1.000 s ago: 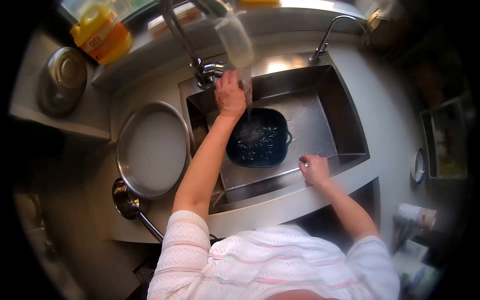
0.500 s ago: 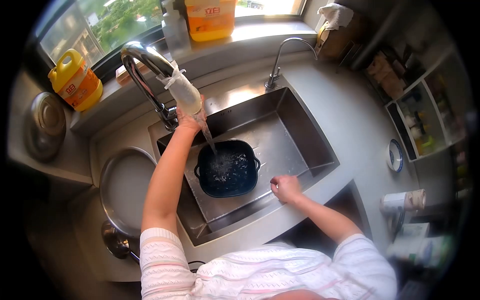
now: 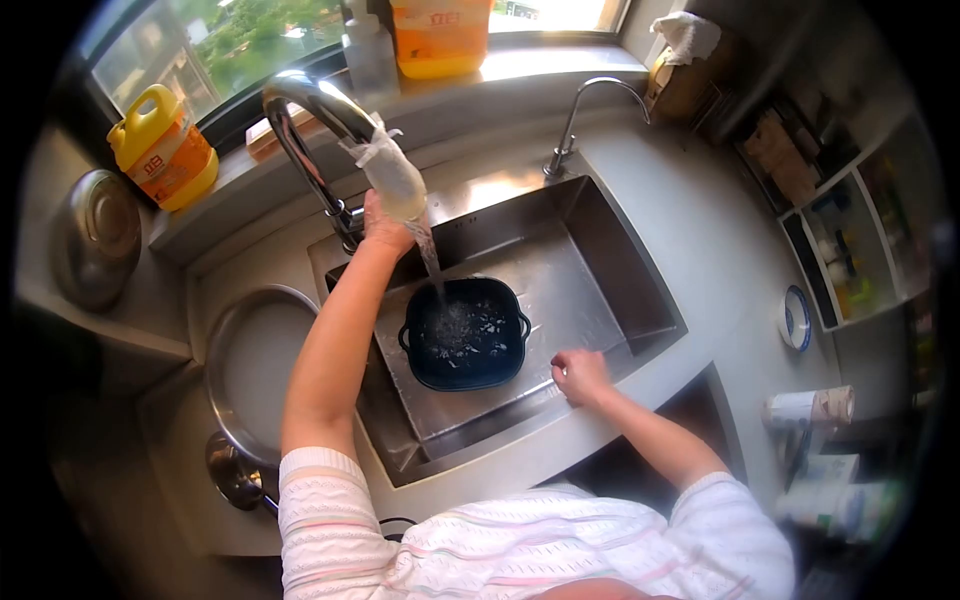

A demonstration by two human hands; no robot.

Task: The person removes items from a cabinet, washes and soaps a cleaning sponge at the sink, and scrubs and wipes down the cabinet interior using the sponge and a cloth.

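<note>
Water runs from the tall chrome faucet (image 3: 322, 100), whose spout end is wrapped in a white cloth-like cover (image 3: 398, 182). It falls into a dark square pot (image 3: 466, 370) with two small side handles, which stands in the steel sink (image 3: 590, 270) holding some rippling water. My left hand (image 3: 387, 228) is raised beside the cover, close to the faucet's base; its fingers are partly hidden, so its grip is unclear. Over the sink's front edge, my right hand (image 3: 582, 378) is closed, right of the pot. Whatever its fingers may hold is hidden.
A large round pan (image 3: 262, 365) and a metal ladle-like utensil (image 3: 235, 470) lie left of the sink. Yellow jugs (image 3: 165, 150) line the windowsill. A thin second faucet (image 3: 568, 140) rises behind the sink; a small bowl (image 3: 795, 318) is at right.
My left hand has shifted slightly toward the faucet's base, away from the spout cover's lower end. The view has shifted a little. Water still runs into the pot; my right hand stays closed.
</note>
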